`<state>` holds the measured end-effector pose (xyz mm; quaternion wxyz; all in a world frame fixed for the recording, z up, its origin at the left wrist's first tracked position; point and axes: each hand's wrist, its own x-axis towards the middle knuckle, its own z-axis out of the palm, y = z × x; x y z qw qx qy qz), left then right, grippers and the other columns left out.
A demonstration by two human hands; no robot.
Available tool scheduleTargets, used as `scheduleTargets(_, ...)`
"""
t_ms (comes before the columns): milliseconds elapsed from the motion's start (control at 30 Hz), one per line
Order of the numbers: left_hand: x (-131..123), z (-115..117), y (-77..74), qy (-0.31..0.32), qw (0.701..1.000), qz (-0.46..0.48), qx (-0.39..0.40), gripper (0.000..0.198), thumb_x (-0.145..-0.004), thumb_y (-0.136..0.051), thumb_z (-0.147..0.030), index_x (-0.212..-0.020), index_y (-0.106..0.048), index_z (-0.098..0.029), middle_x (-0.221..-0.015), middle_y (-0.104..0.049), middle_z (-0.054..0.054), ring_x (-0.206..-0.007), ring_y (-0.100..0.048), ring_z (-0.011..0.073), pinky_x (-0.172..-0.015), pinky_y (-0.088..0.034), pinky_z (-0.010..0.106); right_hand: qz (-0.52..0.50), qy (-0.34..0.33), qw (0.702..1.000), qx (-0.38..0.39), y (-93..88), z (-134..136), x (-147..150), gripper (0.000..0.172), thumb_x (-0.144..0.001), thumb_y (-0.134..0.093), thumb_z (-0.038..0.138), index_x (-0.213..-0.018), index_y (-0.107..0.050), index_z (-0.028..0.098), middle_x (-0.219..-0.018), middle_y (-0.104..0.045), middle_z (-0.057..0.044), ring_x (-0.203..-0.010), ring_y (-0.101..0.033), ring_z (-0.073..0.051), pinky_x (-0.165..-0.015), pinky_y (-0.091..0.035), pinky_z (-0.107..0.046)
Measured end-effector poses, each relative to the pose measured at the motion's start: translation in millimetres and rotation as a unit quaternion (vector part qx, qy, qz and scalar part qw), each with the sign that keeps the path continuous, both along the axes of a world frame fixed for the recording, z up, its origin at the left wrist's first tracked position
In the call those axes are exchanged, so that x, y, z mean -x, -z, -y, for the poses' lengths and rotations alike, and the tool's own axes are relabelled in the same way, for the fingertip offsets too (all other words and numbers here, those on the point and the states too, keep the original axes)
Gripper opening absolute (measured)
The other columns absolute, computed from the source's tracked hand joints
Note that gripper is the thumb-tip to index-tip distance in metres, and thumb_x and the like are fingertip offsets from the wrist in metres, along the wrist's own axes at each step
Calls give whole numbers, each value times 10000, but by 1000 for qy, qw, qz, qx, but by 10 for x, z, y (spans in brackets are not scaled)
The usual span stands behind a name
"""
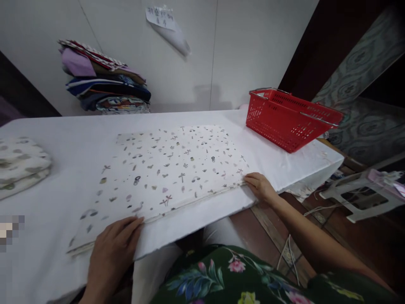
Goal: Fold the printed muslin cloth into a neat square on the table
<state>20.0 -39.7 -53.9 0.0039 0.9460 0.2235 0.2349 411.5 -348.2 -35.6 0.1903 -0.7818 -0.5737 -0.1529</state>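
Note:
A white cloth (177,169) printed with small palm trees, rainbows and birds lies flat on the table, its near edge folded in layers. My left hand (117,240) is closed over that near edge, left of its middle, with the thumb out of sight. At the near right corner, my right hand (260,186) pinches the edge between thumb and fingers. Both hands rest low at the table's front side, and the cloth stretches between them.
A red plastic basket (284,120) stands at the table's back right. Folded fabrics (107,80) are piled at the back left, and another printed cloth (23,164) lies at the left. A white stool (363,194) and loose cords are beyond the table's right end.

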Motion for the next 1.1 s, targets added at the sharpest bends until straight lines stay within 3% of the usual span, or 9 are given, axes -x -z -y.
scheduleTargets(267, -6, 7, -10, -10, 1000, 3, 18, 399, -884, -360, -431, -964, -677, -202, -975, -660, 93, -903, -588, 258, -803, -467, 415, -28, -10, 999, 26, -82, 33, -131, 296, -935, -427, 277, -1014, -701, 197, -994, -667, -101, -914, -611, -204, -809, -519, -340)
scheduleTargets(433, 0, 11, -15, -17, 1000, 1, 22, 410, -887, -351, -447, -955, -680, -212, -978, -662, 82, -905, -585, 244, -808, -464, 398, 2, -56, 996, 67, -154, -34, -119, 281, -932, -436, 258, -1008, -699, 194, -964, -666, -111, -882, -601, -209, -791, -498, -353)
scheduleTargets(567, 7, -1, -15, -3, 1000, 9, 9, 410, -891, -353, -435, -937, -688, -202, -963, -665, 78, -877, -586, 232, -793, -468, 386, 32, -40, 997, 48, -198, 16, -152, 278, -937, -433, 254, -1001, -694, 182, -965, -662, -116, -884, -594, -212, -783, -483, -352)
scheduleTargets(867, 0, -6, 4, -1, 1000, 11, 9, 397, -891, -362, -442, -956, -678, -211, -971, -662, 62, -872, -582, 220, -792, -471, 375, 54, -33, 993, 104, -79, 220, -202, 290, -927, -433, 225, -1099, -664, 198, -1024, -647, -108, -935, -575, -224, -793, -470, -353)
scheduleTargets(1100, -23, 62, -92, -12, 1000, 12, 14, 400, -891, -345, -425, -957, -668, -200, -966, -658, 78, -878, -583, 243, -797, -469, 407, 45, -34, 993, 99, -34, 254, -225, 319, -903, -425, 156, -1137, -639, 190, -1065, -636, -104, -973, -563, -223, -830, -480, -357)
